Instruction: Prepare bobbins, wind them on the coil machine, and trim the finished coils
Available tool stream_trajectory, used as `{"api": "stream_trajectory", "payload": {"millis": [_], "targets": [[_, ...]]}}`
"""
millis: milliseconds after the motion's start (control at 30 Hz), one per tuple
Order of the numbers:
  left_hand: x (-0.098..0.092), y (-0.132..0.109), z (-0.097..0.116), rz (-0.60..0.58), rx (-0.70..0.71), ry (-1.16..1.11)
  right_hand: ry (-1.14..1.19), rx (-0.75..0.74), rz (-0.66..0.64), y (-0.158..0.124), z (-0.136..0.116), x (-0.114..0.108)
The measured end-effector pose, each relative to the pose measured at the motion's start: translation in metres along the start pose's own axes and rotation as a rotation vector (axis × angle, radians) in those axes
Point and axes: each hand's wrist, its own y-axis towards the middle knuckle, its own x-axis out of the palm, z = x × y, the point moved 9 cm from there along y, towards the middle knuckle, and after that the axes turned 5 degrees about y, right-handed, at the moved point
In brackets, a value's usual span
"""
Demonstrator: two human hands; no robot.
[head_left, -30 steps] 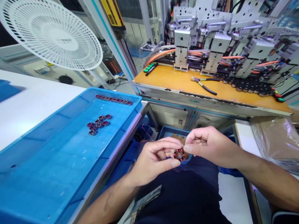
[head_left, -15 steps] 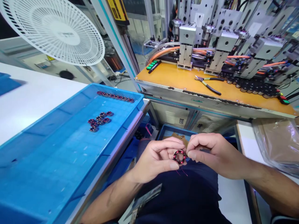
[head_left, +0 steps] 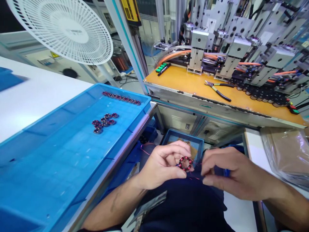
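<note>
My left hand (head_left: 162, 166) pinches a small ring-shaped coil part (head_left: 185, 163) with red windings between thumb and fingers, above my lap. Thin red wire ends trail from the ring toward my right hand (head_left: 229, 175), whose fingers are curled and pinched just right of the ring; the wire seems to be between its fingertips. A big blue tray (head_left: 60, 151) to my left carries a cluster of the same rings (head_left: 104, 121) and a row of them (head_left: 121, 97) along its far wall.
A small blue bin (head_left: 183, 141) sits below, in front of my knees. An orange-topped machine bench (head_left: 193, 85) holds pliers (head_left: 218, 89) and markers (head_left: 162, 68). A white fan (head_left: 65, 30) stands at upper left. A plastic bag (head_left: 287, 154) lies on the right.
My right hand has slid off the ring, down and to the right, drawing the thin wire out. The left hand keeps the ring. The view has tilted slightly.
</note>
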Motion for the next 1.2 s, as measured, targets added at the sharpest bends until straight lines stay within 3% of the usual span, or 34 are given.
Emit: {"api": "stream_trajectory", "payload": {"millis": [133,233,333,600,767,867,967,1100,1200], "targets": [[0.007,-0.001,-0.006,-0.080,-0.075,-0.146,-0.347,-0.222,0.161,-0.003,-0.015,-0.015],[0.012,-0.001,-0.013,-0.106,-0.115,-0.236,-0.388,-0.415,0.162,-0.002,-0.029,-0.008],[0.015,0.000,-0.017,-0.122,-0.138,-0.280,-0.391,-0.488,0.170,0.002,-0.034,-0.002],[0.011,0.001,-0.017,-0.108,-0.109,-0.206,-0.283,-0.509,0.252,0.002,-0.029,-0.004],[0.002,-0.001,0.003,0.023,0.160,0.108,-0.129,-0.358,0.435,-0.003,-0.009,-0.003],[0.003,-0.004,0.014,0.078,0.291,0.269,-0.164,-0.339,0.557,-0.010,-0.005,-0.001],[-0.001,-0.003,0.008,0.077,0.195,0.317,-0.216,-0.390,0.603,-0.015,-0.008,0.000],[0.003,-0.003,-0.011,-0.053,-0.064,0.323,-0.236,-0.395,0.616,-0.016,-0.009,-0.002],[0.004,-0.006,-0.012,-0.031,-0.075,0.277,-0.255,-0.381,0.643,-0.017,-0.010,-0.003]]}}
